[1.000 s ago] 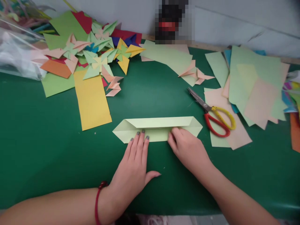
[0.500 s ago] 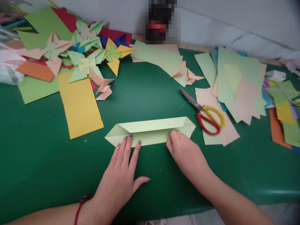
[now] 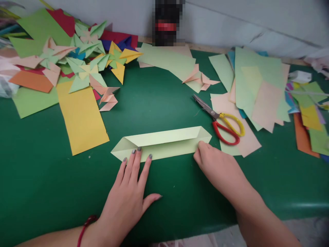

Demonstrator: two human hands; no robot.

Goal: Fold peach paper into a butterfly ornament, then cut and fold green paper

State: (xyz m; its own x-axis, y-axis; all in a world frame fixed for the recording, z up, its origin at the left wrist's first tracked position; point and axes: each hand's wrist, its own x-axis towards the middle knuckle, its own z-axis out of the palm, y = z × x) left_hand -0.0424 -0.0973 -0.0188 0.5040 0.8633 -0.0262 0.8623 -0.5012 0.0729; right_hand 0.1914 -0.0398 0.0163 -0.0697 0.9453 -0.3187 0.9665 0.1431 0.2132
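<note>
A pale green sheet of paper (image 3: 167,138), folded into a long strip with pointed ends, lies flat on the green table. Its upper long flap stands slightly raised along the middle. My left hand (image 3: 128,192) rests on the strip's lower left part, fingers stretched and thumb spread. Curled closed, my right hand (image 3: 214,159) presses down near the lower right end of the strip, and its fingertips are hidden. Scissors (image 3: 214,116) with one red and one yellow handle lie just beyond the right hand, partly over pink and green paper.
Folded paper stars (image 3: 88,72) and coloured sheets are heaped at the back left, beside a yellow sheet (image 3: 82,120). Pale green and pink sheets (image 3: 257,82) are stacked at the right. Small pink folded pieces (image 3: 202,80) lie at the back. Coloured scraps (image 3: 312,120) sit far right.
My right hand has slid rightward along the strip's lower edge, toward its right end. My left hand keeps its place on the paper. The view has shifted slightly.
</note>
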